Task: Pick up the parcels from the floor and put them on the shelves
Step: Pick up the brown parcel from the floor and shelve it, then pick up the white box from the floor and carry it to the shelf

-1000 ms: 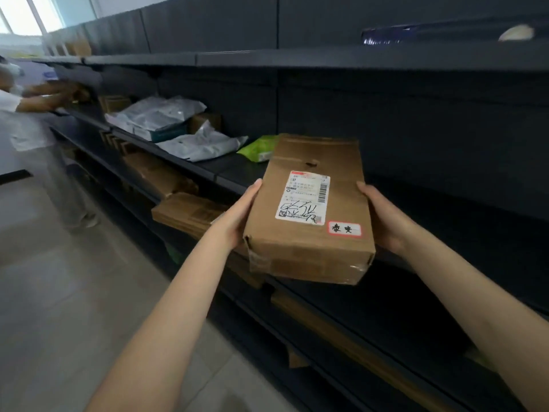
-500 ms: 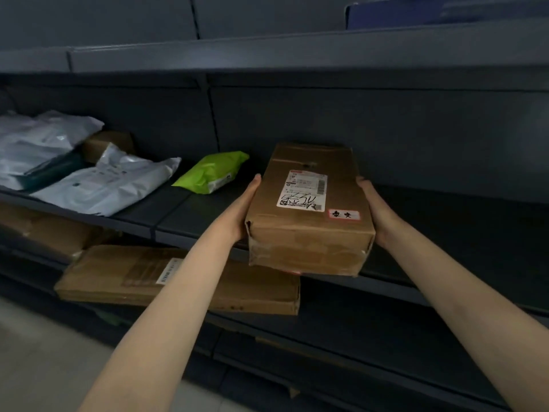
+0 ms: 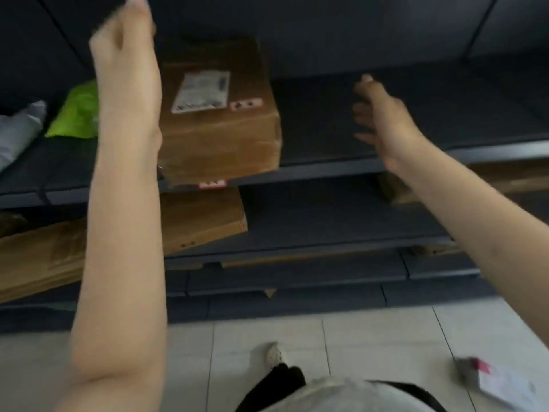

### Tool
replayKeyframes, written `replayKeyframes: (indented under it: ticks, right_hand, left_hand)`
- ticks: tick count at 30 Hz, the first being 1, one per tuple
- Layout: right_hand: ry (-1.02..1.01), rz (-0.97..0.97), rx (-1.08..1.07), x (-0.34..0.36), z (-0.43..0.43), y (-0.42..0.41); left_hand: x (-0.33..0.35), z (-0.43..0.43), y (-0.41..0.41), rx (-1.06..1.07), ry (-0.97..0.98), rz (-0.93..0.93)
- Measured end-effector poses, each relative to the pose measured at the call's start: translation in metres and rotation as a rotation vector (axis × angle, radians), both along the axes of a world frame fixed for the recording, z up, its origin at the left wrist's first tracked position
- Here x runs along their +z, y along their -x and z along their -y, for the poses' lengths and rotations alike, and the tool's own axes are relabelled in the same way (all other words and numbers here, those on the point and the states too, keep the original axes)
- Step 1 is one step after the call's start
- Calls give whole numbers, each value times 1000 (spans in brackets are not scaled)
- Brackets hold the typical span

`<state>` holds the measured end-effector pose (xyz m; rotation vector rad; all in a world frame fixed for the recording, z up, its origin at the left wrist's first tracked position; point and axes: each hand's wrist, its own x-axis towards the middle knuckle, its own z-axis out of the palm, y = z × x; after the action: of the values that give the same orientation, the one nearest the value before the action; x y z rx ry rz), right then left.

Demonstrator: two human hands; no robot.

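A brown cardboard parcel (image 3: pixel 219 123) with a white label lies flat on the dark shelf (image 3: pixel 326 169), its near end slightly over the front edge. My left hand (image 3: pixel 124 55) is raised to the left of the parcel, off it, fingers loosely curled and holding nothing. To the right of the parcel my right hand (image 3: pixel 383 114) hovers over the bare shelf, fingers apart and empty. A white and red parcel (image 3: pixel 499 385) lies on the tiled floor at the lower right.
A green bag (image 3: pixel 77 111) and a grey bag (image 3: pixel 20 129) lie on the same shelf to the left. A long flat carton (image 3: pixel 205 215) sits on the shelf below. More cartons (image 3: pixel 398 188) lie at the right. My foot (image 3: pixel 276 353) stands on the pale floor tiles.
Both hands have let go of the brown parcel, which now rests on the shelf. My hands have drawn apart, the left upward, and the view has tilted down toward the floor.
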<state>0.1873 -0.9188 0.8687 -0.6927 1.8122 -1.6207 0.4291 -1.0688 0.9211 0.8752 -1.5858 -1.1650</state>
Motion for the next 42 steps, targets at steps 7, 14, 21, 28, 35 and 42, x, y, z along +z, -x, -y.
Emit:
replayKeyframes:
  ticks: [7, 14, 21, 28, 35, 42]
  right_hand:
    - [-54, -25, -324, -71, -192, 38]
    - [-219, 92, -708, -161, -391, 88]
    - [-264, 274, -1070, -227, -522, 131]
    - [-294, 465, -1313, -301, -596, 205]
    - [-394, 569, -1394, -386, -661, 278]
    - [-543, 777, -1440, -529, -719, 304]
  left_hand:
    - [-47, -186, 142, -603, 28, 236]
    - [-185, -327, 270, -925, -406, 558]
    - [-280, -432, 356, -1079, -609, 789]
    - [-372, -509, 467, -1143, -692, 978]
    - [-465, -569, 581, -1168, -706, 1165]
    - [-612, -625, 647, -1111, -618, 1428]
